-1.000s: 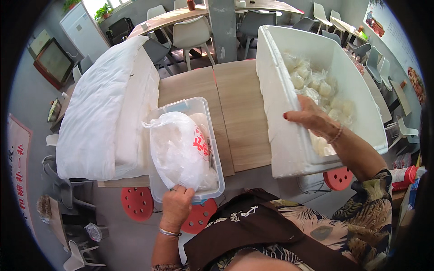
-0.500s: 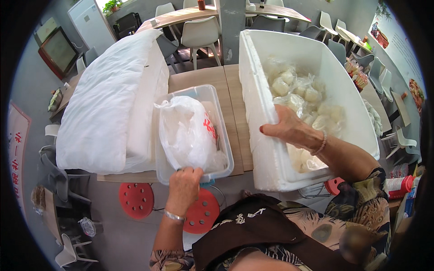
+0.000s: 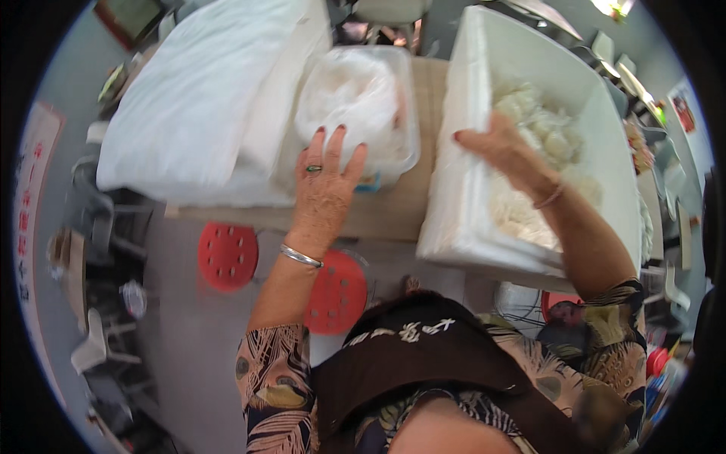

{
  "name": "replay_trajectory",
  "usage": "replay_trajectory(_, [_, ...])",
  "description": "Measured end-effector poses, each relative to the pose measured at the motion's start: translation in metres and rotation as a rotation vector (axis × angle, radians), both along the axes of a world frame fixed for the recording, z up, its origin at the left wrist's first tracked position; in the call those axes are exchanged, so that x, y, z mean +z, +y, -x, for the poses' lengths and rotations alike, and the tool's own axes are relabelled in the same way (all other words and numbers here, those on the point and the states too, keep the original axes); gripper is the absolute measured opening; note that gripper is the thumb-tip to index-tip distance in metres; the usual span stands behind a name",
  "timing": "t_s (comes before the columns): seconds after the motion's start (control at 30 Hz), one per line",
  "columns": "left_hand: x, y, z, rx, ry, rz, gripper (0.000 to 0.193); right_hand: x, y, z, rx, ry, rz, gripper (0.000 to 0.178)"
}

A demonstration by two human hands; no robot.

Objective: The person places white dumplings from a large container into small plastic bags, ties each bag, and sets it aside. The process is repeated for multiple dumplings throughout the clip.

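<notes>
The white bag (image 3: 361, 91) sat in the clear tub (image 3: 414, 129), filling most of it, on the table (image 3: 378, 216) between the two larger boxes. The tub's long axis ran roughly away from the body, with its near end toward the person.

The left hand (image 3: 324, 185) was over that near end, palm down, the fingers spread and pointing along the tub's length. It was grasping nothing; whether the fingertips touched the bag could not be told. From this hand the bag lay straight ahead and slightly to the right, so the left was clearly the nearer of the two.

The right hand (image 3: 514, 155) was well apart from the bag, across a strip of bare wood. It straddled the left wall of the foam box (image 3: 457, 185), thumb over the outer side and the rest of the hand inside, and appeared to grasp that wall, though its fingertips were hidden. The box also lay lengthwise away from the body. Pale packets (image 3: 560, 144) were heaped inside it, below and beyond the hand.

On the tub's other side, just beside it, was a white box (image 3: 272, 163) under a white cloth (image 3: 189, 98). A red stool (image 3: 336, 291) was below the table's near edge.
</notes>
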State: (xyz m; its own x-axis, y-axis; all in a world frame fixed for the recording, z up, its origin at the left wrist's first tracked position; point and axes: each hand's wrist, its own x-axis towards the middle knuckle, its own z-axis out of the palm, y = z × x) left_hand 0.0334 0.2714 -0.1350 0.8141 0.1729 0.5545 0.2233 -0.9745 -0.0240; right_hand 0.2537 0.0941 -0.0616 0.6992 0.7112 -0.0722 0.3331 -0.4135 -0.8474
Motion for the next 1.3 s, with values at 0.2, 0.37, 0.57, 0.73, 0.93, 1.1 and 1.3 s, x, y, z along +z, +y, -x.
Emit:
replay_trajectory(0.2, [-0.093, -0.041, 0.133, 0.16, 0.066, 0.461, 0.042, 0.009, -0.002, 0.015, 0.039, 0.116, 0.06, 0.054])
replay_trajectory(0.37, [-0.241, -0.051, 0.255, 0.564, 0.055, 1.292, 0.046, 0.015, 0.001, 0.031, -0.108, 0.075, 0.09, 0.054])
replay_trajectory(0.57, [-0.389, -0.053, 0.344, 1.141, -0.064, 1.572, 0.09, 0.018, -0.014, 0.025, -0.206, -0.037, 0.113, 0.053])
replay_trajectory(0.73, [-0.482, -0.027, 0.357, 1.167, -0.143, 1.749, 0.098, 0.017, -0.037, 0.013, 0.385, -0.548, 0.267, 0.057])
replay_trajectory(0.93, [-0.512, -0.028, 0.333, 1.037, 0.057, 1.553, 0.076, 0.016, -0.043, 0.013, 0.19, -0.445, 0.341, 0.073])
replay_trajectory(1.1, [-0.462, -0.055, 0.264, 1.018, -0.124, 1.995, 0.053, 0.01, -0.042, 0.015, 0.299, -0.646, 0.251, 0.064])
replay_trajectory(1.3, [-0.446, -0.11, 0.162, 0.789, -0.358, 2.074, 0.053, 0.011, -0.034, 0.014, 0.31, -0.687, 0.199, 0.048])
